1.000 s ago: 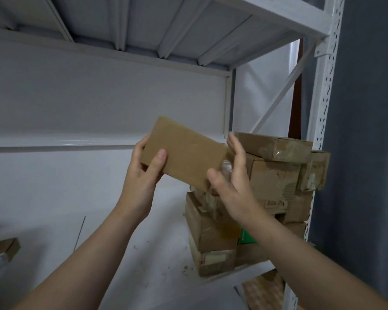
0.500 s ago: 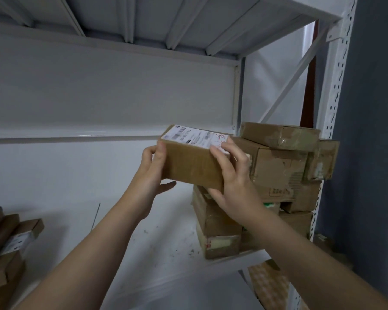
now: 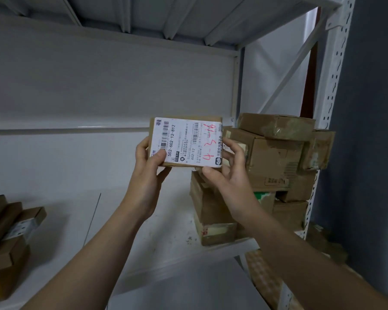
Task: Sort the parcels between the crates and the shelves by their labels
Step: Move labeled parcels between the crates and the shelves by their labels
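The white metal shelf (image 3: 143,231) carries a stack of taped cardboard boxes (image 3: 276,157) at its right end, piled unevenly against the perforated upright post (image 3: 332,86). One box in the stack shows a green patch. A smaller pile of flat boxes (image 3: 7,242) sits at the shelf's left end, well apart from the stack.

The parcel (image 3: 185,142), a flat brown carton, is in the air above the shelf, just left of the right-hand stack. Its white shipping label (image 3: 182,139) faces the camera and reads 502-602-12-812, with 4-3-16 handwritten in red.

Both forearms reach up and forward. The left hand (image 3: 147,175) grips the parcel's lower left corner, thumb on the label and fingers (image 3: 141,146) curled behind the edge. The right hand (image 3: 231,177) holds the lower right corner, its fingers wrapped along the right edge and thumb under the bottom edge.
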The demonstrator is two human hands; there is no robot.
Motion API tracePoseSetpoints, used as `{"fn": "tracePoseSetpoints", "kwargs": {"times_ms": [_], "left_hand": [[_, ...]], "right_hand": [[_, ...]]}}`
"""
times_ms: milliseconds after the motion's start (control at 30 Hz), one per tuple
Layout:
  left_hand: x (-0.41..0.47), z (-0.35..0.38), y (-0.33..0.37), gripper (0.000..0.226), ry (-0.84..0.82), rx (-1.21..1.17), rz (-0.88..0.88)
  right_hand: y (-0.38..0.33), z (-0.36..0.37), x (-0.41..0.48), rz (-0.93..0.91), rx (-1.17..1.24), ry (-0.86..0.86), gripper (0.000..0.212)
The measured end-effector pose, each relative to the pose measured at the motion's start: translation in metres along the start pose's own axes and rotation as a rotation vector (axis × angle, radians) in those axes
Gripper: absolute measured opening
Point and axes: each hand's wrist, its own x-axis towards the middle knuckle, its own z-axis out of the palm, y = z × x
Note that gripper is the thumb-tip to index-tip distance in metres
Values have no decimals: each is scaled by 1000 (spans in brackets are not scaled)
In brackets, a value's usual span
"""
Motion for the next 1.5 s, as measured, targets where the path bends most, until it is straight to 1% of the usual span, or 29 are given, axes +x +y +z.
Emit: {"fn": "tracePoseSetpoints", "kwargs": {"times_ms": [167, 333, 400, 500, 567, 633, 767, 833, 900, 933, 1033, 1133, 1200, 1267, 1333, 1400, 1433, 1500], "left_hand": [[-11, -8, -3, 36, 33, 32, 18], [-27, -23, 3, 36, 71, 137, 48], [-39, -33, 7, 36, 105, 138, 32], [-60, -51, 15, 38, 223, 167, 1], [-76, -63, 20, 34, 346, 182, -17], [-93, -74, 27, 28, 441, 192, -20], [-120, -95, 44, 39, 537, 277, -14], [-130, -109, 52, 47, 555, 351, -8], [-141, -123, 57, 54, 523, 455, -13], [-146, -129, 57, 54, 477, 496, -14], [-160, -148, 57, 42, 288, 639, -8], [-168, -179, 56, 45, 176, 848, 37], [-170, -202, 55, 47, 192, 1034, 48], [-170, -220, 53, 42, 210, 1195, 27], [-169, -235, 51, 34, 146, 1420, 51], [-170, -250, 46, 31, 73, 1671, 115], [-170, -258, 44, 35, 77, 1770, 135], [-172, -274, 41, 45, 111, 1888, 125]], "right_hand": [[7, 4, -6, 23, 44, -12, 66], [6, 13, -11, 81, 125, 15, 54], [7, 18, -12, 118, 146, -7, 55], [16, 36, -20, 225, 180, -108, 48], [24, 56, -31, 298, 214, -157, 42], [28, 78, -45, 365, 233, -206, 42], [27, 126, -67, 427, 192, -289, 50], [25, 149, -74, 441, 215, -285, 51], [26, 171, -76, 434, 245, -234, 45], [26, 181, -76, 435, 250, -206, 41], [33, 208, -73, 455, 271, -190, 41], [43, 237, -74, 487, 303, -174, 31], [50, 256, -76, 484, 217, -146, 26], [60, 273, -81, 485, 125, -87, 27], [73, 286, -84, 485, 48, -12, 29], [87, 295, -87, 494, -42, 48, 35], [94, 298, -88, 516, -102, 54, 42], [107, 304, -90, 554, -251, 9, 52]]}}
